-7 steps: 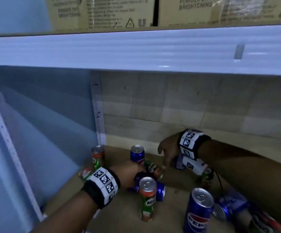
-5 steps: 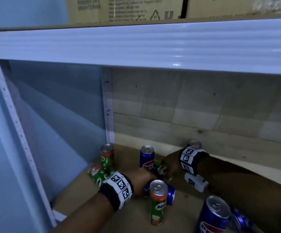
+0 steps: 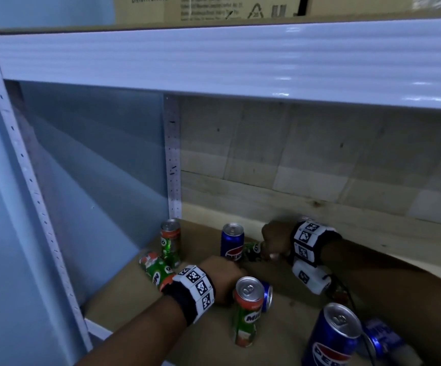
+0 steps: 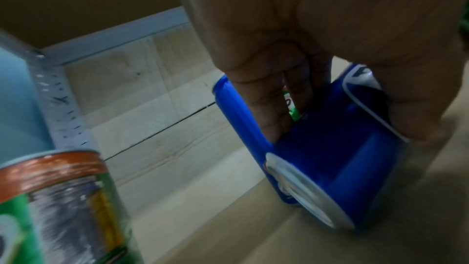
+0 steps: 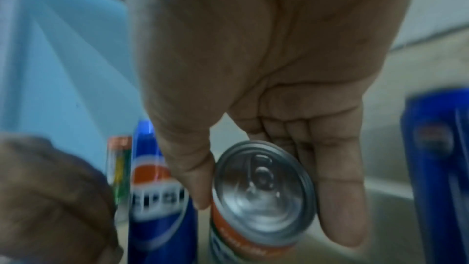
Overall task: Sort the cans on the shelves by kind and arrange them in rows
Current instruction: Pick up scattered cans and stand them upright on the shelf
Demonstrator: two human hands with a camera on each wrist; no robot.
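Left hand (image 4: 317,63) grips blue can (image 4: 337,164) (lying sideways)

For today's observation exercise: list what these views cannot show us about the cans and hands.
- Head view: left hand covers the lying blue can; grip hidden.
- Head view: cans at the bottom right edge cut off, count unclear.
- Right wrist view: green can label blurred, unreadable.
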